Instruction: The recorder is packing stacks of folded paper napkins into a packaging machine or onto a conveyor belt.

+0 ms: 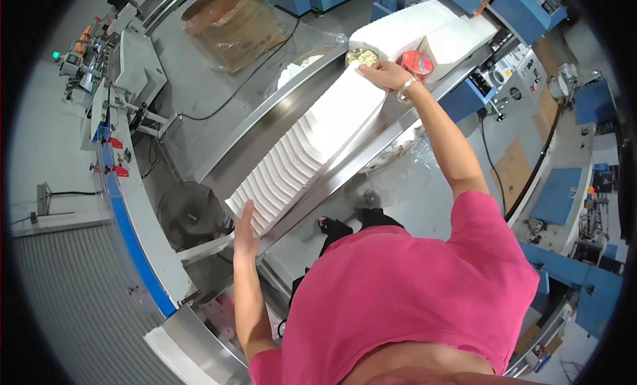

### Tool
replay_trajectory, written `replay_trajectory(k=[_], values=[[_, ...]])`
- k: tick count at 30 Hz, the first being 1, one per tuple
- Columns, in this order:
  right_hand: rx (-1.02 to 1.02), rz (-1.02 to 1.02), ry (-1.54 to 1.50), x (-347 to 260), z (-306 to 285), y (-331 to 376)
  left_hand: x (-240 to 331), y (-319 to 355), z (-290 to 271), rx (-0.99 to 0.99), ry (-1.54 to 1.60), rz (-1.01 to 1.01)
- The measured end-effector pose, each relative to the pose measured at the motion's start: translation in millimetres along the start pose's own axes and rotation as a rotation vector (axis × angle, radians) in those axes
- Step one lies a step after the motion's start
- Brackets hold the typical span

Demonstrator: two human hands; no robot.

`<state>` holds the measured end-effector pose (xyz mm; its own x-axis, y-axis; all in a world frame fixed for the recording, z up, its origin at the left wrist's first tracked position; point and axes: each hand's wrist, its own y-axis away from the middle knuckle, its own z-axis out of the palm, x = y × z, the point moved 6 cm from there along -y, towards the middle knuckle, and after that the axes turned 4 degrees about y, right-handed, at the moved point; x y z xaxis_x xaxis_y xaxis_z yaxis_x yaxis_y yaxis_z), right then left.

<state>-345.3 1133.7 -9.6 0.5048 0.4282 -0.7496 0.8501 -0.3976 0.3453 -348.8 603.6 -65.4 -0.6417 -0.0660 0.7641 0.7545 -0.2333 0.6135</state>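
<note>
A long row of white folded paper pieces (292, 162) lies slantwise in a shiny metal trough (229, 146), its nearer half fanned into ridges. My left hand (246, 231) closes on the near left end of this row, thumb along the end face and the other fingers mostly hidden. At the far end, my right hand (388, 76) has its fingers bent over the top of the row; a bracelet (406, 88) circles that wrist. Just beyond my right hand sit a round container of pale yellowish bits (362, 56) and a red round container (417, 64).
More white stacked pieces (398, 28) fill the trough's far end, beside blue machinery (524, 13). A round black fan (191, 212) stands below the trough on the left. A plastic-lined carton (232, 30) is on the floor behind. Another machine with a blue strip (133, 232) runs along the left.
</note>
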Motion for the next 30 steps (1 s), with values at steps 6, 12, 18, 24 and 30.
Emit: replay_trajectory(k=[6,12,18,24,30], values=[[-0.127,-0.081,0.07,-11.5,21.2,29.6,16.2,8.6,22.2,-0.193,0.038,0.189],[-0.206,0.196,-0.076,25.0,15.9,36.8,19.4,1.6,7.3,-0.226,0.034,0.07],[-0.383,0.124,0.278,8.7,50.4,31.5,18.5,0.2,7.8,-0.216,0.025,0.096],[-0.401,-0.164,0.18,-25.6,84.1,36.9,36.5,-3.2,34.3,-0.211,-0.136,0.231],[-0.347,-0.17,0.066,-29.7,120.6,36.6,31.7,20.1,13.0,-0.128,0.042,0.215]])
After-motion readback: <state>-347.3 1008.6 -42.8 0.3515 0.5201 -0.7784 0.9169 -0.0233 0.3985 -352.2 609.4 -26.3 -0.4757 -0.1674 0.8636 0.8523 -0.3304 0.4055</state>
